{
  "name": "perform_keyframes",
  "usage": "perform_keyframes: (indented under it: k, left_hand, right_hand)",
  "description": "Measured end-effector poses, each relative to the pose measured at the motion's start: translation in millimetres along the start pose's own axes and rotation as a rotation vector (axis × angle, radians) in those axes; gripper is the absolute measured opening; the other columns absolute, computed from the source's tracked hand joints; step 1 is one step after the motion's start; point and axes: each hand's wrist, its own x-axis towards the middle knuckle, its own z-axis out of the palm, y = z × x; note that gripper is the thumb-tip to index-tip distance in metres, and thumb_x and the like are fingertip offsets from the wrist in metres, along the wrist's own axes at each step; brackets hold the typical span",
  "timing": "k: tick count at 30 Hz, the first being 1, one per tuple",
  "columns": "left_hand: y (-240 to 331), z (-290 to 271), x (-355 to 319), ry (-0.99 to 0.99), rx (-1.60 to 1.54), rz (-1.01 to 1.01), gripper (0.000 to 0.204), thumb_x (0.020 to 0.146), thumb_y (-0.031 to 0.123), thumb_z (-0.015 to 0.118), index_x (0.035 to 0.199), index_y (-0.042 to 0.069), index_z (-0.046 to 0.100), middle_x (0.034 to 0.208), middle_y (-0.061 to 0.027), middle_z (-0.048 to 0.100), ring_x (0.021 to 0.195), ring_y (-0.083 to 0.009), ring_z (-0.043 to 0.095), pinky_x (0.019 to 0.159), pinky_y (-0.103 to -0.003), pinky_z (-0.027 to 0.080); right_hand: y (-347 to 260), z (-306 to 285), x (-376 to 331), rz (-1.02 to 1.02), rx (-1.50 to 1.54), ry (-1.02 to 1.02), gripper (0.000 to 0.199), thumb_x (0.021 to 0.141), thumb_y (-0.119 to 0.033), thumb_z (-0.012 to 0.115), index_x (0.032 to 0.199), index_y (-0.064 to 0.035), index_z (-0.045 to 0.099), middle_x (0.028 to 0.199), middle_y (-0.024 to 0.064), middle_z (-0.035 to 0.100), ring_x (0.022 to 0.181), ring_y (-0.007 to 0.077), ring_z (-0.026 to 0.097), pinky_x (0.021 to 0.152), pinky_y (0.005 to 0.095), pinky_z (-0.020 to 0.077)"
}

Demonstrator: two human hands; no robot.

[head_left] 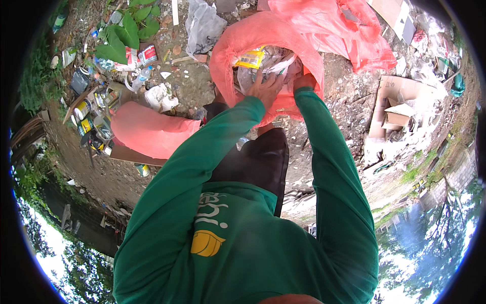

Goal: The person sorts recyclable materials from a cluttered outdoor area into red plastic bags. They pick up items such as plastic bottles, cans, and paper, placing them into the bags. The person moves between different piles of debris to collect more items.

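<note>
A pinkish-red woven sack (225, 50) stands in front of me with its mouth toward me and its rim rolled outward. Inside lie crumpled clear and whitish plastic (276, 57) and a yellow packet (250, 58). My left hand (264, 91) rests on the plastic in the mouth, fingers spread and stretched out. At the right inner side of the mouth is my right hand (305, 82), in shadow against the sack wall; its fingers are hidden. Green sleeves cover both arms.
Another red sack (149, 129) lies at left beside cans and bottles. More red sacking (349, 35) spreads at far right. A grey plastic bag (202, 28) lies beyond, a clear bottle (142, 78) at far left, an opened cardboard box (379, 104) at right. Litter covers the dirt.
</note>
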Motion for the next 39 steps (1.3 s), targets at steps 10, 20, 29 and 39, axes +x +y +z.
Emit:
perform_keyframes:
  k: [10,20,29,39]
  left_hand:
    - [34.7,28.3,-18.1,0.146,0.056,-0.187,0.058,0.088,0.02,0.049,0.145,0.011,0.042,0.15,0.0018,0.034,0.124,-0.0229,0.04,0.1,-0.063,0.032]
    - [39.8,26.5,-24.4,0.086,-0.022,-0.203,0.05,0.091,0.021,0.044,0.142,0.017,0.046,0.15,0.0073,0.033,0.134,-0.0229,0.033,0.106,-0.066,0.026]
    - [42.2,34.6,-19.5,0.171,-0.091,-0.239,0.045,0.095,0.023,0.04,0.138,0.017,0.051,0.148,0.0082,0.035,0.137,-0.0215,0.029,0.11,-0.066,0.022]
    - [49.3,36.6,-4.9,0.051,-0.247,-0.292,0.036,0.096,0.029,0.044,0.127,0.023,0.06,0.157,0.0054,0.023,0.143,-0.0194,0.022,0.112,-0.068,0.013]
  right_hand:
    - [34.9,-37.5,-35.7,0.02,1.218,0.06,0.051,0.09,-0.036,0.049,0.135,-0.0103,0.046,0.138,0.0121,0.047,0.128,0.0262,0.046,0.106,0.0386,0.0366]
    - [53.5,-42.8,-44.8,-0.033,1.29,0.09,0.046,0.086,-0.035,0.058,0.122,-0.0064,0.054,0.124,0.0146,0.056,0.119,0.0282,0.054,0.099,0.0401,0.0419]
    - [77.1,-53.2,-51.6,-0.11,1.367,0.087,0.042,0.082,-0.033,0.066,0.111,-0.003,0.061,0.112,0.0169,0.064,0.111,0.0299,0.06,0.093,0.0415,0.0467]
    - [98.1,-26.6,-82.5,-0.142,1.31,-0.023,0.036,0.081,-0.031,0.071,0.097,0.0004,0.065,0.097,0.0221,0.069,0.097,0.037,0.065,0.083,0.0454,0.0517]
